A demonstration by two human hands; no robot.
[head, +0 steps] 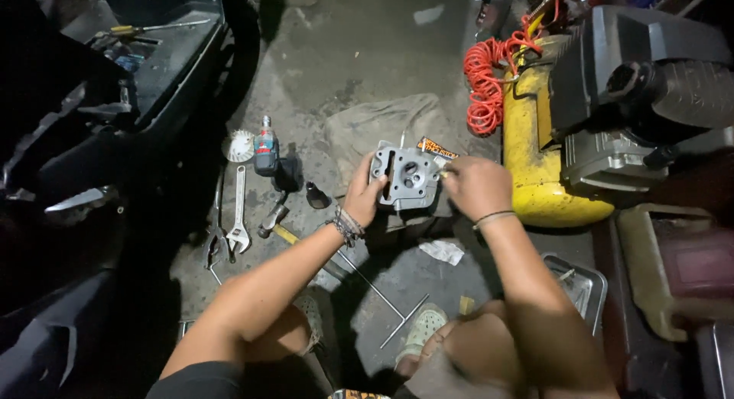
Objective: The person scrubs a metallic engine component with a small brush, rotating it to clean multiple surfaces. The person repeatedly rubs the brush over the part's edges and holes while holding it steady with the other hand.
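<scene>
Hands at centre, above concrete floor (pixel 367 70). Left hand (pixel 365 191) clamps grey metal engine part (pixel 405 176) by its left edge, fingers curled round it. Right hand (pixel 475 186) touches part's right edge, fingertips pinched together on something too small to identify. Adjustable wrench (pixel 239 212) lies left; yellow compressor tank (pixel 535 147) stands right.
</scene>
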